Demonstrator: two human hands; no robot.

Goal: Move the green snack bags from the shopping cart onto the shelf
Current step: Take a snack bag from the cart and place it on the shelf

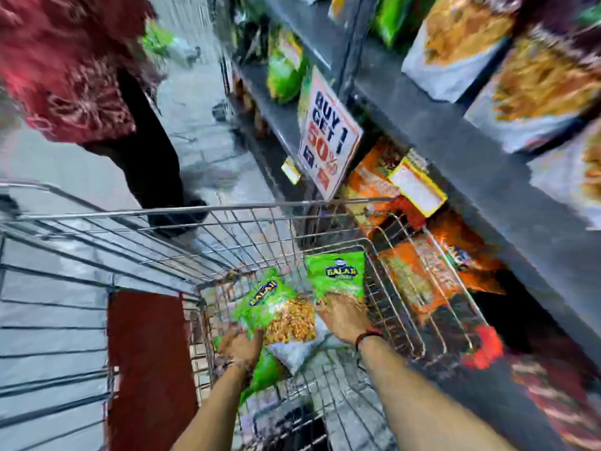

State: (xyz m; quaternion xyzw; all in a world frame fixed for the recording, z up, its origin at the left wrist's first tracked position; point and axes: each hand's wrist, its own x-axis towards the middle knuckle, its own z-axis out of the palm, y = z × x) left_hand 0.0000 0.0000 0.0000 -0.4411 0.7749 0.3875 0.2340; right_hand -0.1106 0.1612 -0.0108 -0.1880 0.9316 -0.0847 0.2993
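Head view, looking down: both my bare arms reach into the shopping cart (383,255), a basket of thin shiny wire in a square grid, its far rim a straight metal bar. My left hand (239,348) lies on the near end of a glossy green snack bag (276,312), fingers curled over the crinkled plastic; the blur keeps me from telling whether they truly pinch it. That bag lies slanted in the cart's middle, with a blue logo near its far end and a clear window of golden, crumbly snack at the centre. A woven band sits at that wrist.

My right hand (343,320) is flat, fingers spread apart, tips touching the near edge of a second green bag (335,276). This one is a neat rectangle, standing tilted against the cart's far right corner, blue logo upright. A dark bead bracelet (367,336) rings my right wrist.

Under my left wrist, another green bag (265,369) pokes out toward the cart's near left side, and a silvery white pouch (292,353) lies between my two hands.

To the right, just beyond the cart's wire wall, rises the shelf (455,141), dark flat boards with orange packets low down and pale packets of noodle-like snack higher up. A white card (328,138) reading BUY 1 GET 1 hangs from a shelf edge. A person in a red patterned garment (65,70) stands past the cart's far left corner, on the grey tiled floor.
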